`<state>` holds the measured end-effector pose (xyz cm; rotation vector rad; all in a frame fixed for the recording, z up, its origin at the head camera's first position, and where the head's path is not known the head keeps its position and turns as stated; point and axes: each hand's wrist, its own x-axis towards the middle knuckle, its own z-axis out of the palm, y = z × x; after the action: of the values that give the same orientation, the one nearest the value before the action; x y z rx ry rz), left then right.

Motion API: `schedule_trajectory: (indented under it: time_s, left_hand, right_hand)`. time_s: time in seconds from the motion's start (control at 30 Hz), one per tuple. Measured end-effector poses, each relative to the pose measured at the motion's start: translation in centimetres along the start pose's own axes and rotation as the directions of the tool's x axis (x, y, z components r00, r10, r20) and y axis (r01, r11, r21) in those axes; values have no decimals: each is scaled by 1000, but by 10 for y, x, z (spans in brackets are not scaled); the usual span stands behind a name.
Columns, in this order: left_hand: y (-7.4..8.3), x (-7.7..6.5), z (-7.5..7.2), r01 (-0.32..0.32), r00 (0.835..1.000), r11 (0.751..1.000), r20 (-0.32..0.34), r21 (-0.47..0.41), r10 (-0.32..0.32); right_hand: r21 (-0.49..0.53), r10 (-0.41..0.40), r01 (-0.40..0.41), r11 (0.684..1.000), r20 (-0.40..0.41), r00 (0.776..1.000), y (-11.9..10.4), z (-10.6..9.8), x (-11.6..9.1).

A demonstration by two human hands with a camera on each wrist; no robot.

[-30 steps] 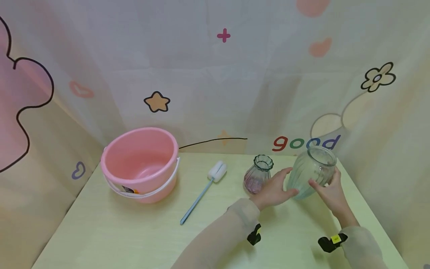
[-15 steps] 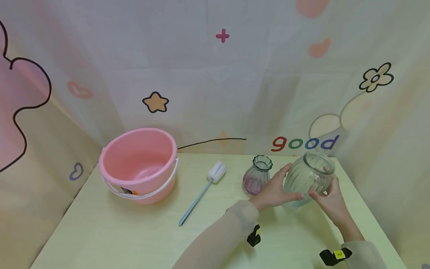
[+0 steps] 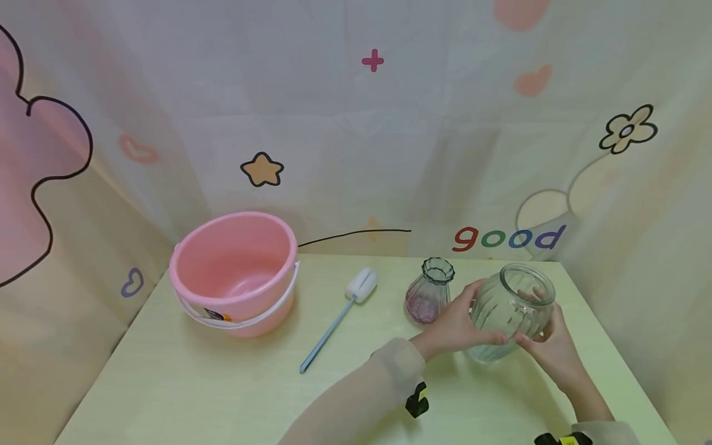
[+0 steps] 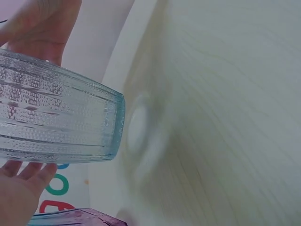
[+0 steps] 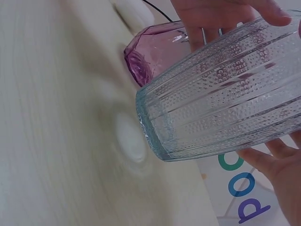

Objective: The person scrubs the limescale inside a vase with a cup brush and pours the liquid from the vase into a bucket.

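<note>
A large clear, faintly green ribbed glass vase (image 3: 503,312) is held between both hands, its mouth tipped to the right in the head view. My left hand (image 3: 458,324) grips its left side and my right hand (image 3: 556,355) its right side, thumbs in front and nearly meeting. Both wrist views show a gap between the table and the vase's thick base (image 4: 117,127). Dotted texture covers the glass (image 5: 225,89). Just behind the left hand stands a smaller vase (image 3: 428,296), green at its fluted neck and purple below; the hand partly covers it.
A pink bucket (image 3: 289,296) with a white handle stands at the left of the pale table (image 3: 233,395). Between bucket and vases lies a sponge bottle brush (image 3: 361,285) with a blue handle. A printed curtain (image 3: 334,123) surrounds the table at the back and sides.
Both hands have drawn the large vase nearer to me and slightly left, its mouth coming down in view. The left thumb has slid further across its front. Bucket, brush and small vase stay put.
</note>
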<state>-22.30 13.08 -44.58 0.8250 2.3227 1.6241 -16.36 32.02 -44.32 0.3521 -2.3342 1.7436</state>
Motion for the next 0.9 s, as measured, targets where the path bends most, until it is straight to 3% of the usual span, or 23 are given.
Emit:
schedule_trajectory:
  time_s: [0.17, 0.47, 0.7, 0.9]
  left_hand:
    - [5, -9, 0, 12, 1000, 1000, -22, 28, -11]
    - [8, -32, -8, -4, 998, 1000, -68, -4, 4]
    - [2, -50, -20, -14, 995, 1000, -95, -15, 13]
    - [-3, -67, -35, 62, 990, 998, -124, -11, -63]
  right_hand:
    - [49, -38, 37, 998, 21, 999, -4, 3, -5]
    - [105, -120, 110, 988, 95, 988, -11, 12, -10]
    - [3, -106, 107, 994, 125, 986, -13, 30, -11]
    - [-73, -70, 82, 994, 156, 985, -19, 51, -7]
